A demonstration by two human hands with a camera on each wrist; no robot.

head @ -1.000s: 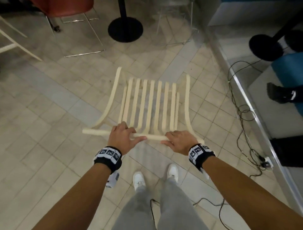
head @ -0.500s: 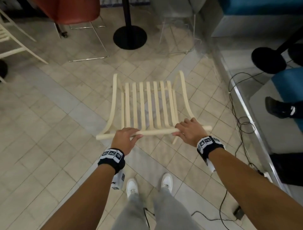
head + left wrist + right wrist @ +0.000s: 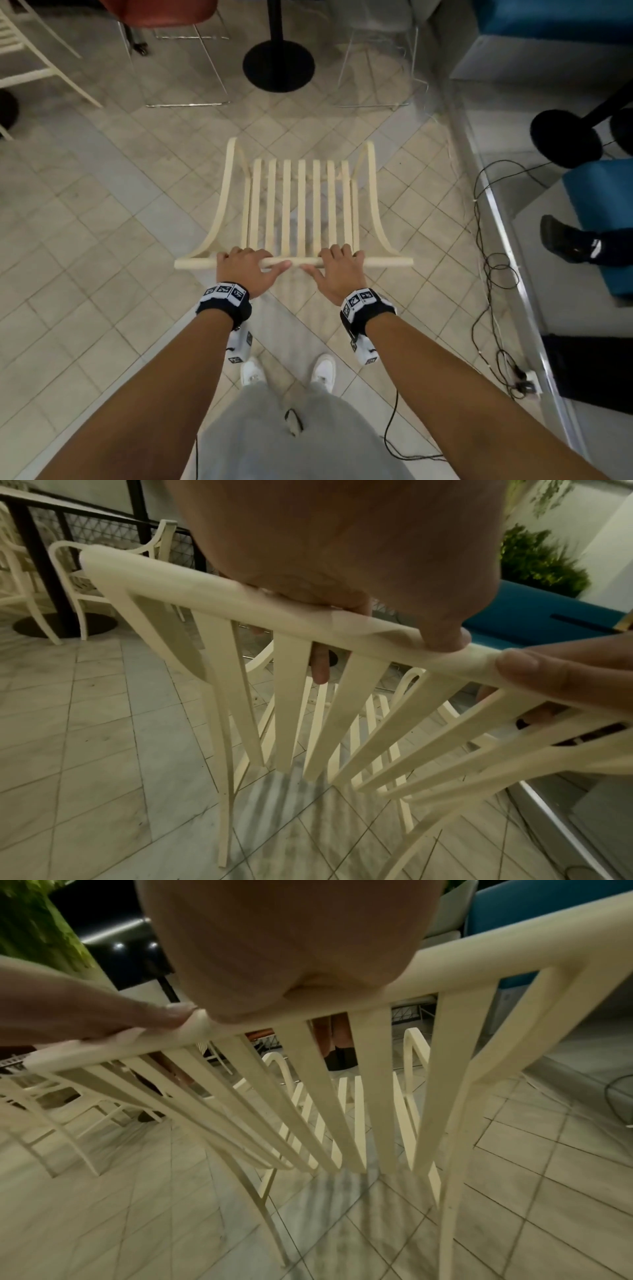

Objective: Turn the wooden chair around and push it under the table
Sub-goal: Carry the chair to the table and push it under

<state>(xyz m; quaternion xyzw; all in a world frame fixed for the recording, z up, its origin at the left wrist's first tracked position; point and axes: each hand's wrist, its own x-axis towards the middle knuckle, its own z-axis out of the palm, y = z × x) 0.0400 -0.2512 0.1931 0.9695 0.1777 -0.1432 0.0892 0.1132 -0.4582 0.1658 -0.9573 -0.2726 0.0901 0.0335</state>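
- Cream-painted wooden chair (image 3: 301,212) stands on the tiled floor (image 3: 102,240), just in front of the person's white shoes (image 3: 252,371).
- Left hand (image 3: 246,272) and right hand (image 3: 337,274): each grip curls over the chair's top rail (image 3: 387,263).
- Black pedestal base (image 3: 278,65) lies beyond the chair.

a pale tiled floor (image 3: 102,260) runs across the whole scene. a round black pedestal base (image 3: 278,65) with a black pole stands on it at the top, between a red chair on thin metal legs (image 3: 161,13) and a wire-framed chair (image 3: 380,68). part of another cream chair (image 3: 30,68) shows at the left edge. black cables (image 3: 493,270) loop along a metal floor strip (image 3: 507,240). blue seating (image 3: 599,212) lies beyond, with somebody's dark shoe (image 3: 561,240) beside it. green plants (image 3: 541,561) stand behind.
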